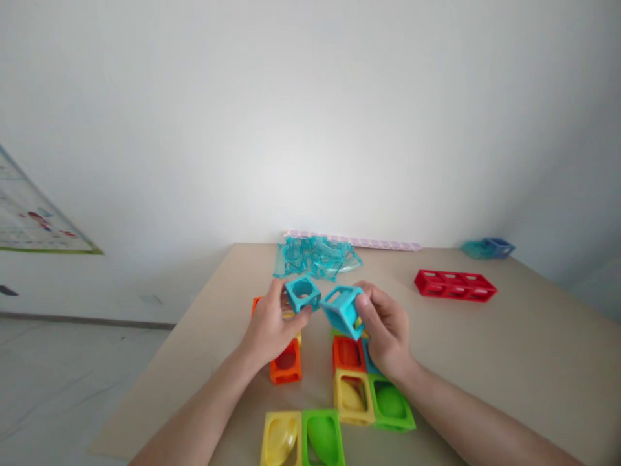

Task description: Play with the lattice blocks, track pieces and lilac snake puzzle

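My left hand [269, 327] pinches a small teal hollow cube block [302, 294] between thumb and fingers, held above the table. My right hand [385, 330] grips a second teal hollow cube block [342, 310], tilted toward the first; the two blocks nearly touch at their corners. Below the hands lie more hollow blocks on the tan table [509, 362]: an orange one [286, 364] under my left hand, another orange one [347, 353], a yellow one [352, 396] and a green one [391, 404].
A yellow block [280, 439] and a green block [323, 439] lie at the near edge. A pile of clear teal pieces [315, 257] sits at the back, a long red frame [455, 285] at the right, small blue pieces [488, 248] at the far right corner.
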Demonstrator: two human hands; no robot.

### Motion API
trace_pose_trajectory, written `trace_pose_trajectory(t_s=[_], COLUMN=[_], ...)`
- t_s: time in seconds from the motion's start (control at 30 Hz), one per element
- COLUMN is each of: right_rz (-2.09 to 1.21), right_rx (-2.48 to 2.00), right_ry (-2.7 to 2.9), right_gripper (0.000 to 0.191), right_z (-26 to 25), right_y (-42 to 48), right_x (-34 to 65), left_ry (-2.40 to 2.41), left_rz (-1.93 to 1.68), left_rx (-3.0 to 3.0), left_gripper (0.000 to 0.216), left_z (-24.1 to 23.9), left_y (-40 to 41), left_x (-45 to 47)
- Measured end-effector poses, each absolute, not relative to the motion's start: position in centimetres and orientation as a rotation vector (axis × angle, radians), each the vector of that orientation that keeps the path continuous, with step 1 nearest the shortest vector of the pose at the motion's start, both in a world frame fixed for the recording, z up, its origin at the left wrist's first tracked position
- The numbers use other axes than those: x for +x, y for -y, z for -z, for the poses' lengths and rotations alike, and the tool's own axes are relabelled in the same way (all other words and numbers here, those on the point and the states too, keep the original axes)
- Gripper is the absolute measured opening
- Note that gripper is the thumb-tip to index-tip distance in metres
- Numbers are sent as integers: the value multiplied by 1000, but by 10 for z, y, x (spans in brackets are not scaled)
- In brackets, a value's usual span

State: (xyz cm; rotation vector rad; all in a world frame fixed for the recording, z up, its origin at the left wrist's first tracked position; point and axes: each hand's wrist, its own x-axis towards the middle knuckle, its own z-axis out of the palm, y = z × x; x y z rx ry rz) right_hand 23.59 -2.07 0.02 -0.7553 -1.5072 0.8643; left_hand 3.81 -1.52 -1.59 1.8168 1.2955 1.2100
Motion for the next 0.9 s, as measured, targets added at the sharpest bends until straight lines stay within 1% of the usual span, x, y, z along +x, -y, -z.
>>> trace_pose_trajectory(t_s=[0.1, 0.17, 0.3, 0.4, 0.47, 0.6, 0.8, 0.9], right_rz=[-791, -791, -774, -685, -634, -615, -666, -685], right_rx=[-813, -796, -690, -674, -670, -694, -647, -625], right_ry=[1373, 1424, 1604, 1689, 1711, 1773, 1848, 1824], right_gripper=[28, 22, 13, 11, 13, 13, 7, 7], right_z=[1, 0, 0, 3, 4, 3, 0, -1], right_y=[14, 12, 12, 13, 14, 16, 15, 15], right_x=[235, 234, 233, 233, 233, 234, 235, 234], left_ry=[-1271, -1309, -1344, -1352, -1348, -1304, -1143, -1132], left_rz=[-1357, -1381, -1384, -1383, -1362, -1390, -1388, -1379], left_rx=[1769, 1878, 2093, 2166, 2227, 2254, 1981, 1989], left_gripper=[35, 38, 34, 29, 29, 34, 50, 54], left_z=[17, 16, 9, 3, 0, -1, 7, 5], left_y=[15, 17, 21, 23, 23, 23, 26, 28], left_x=[34, 33, 33, 32, 32, 30, 30, 29])
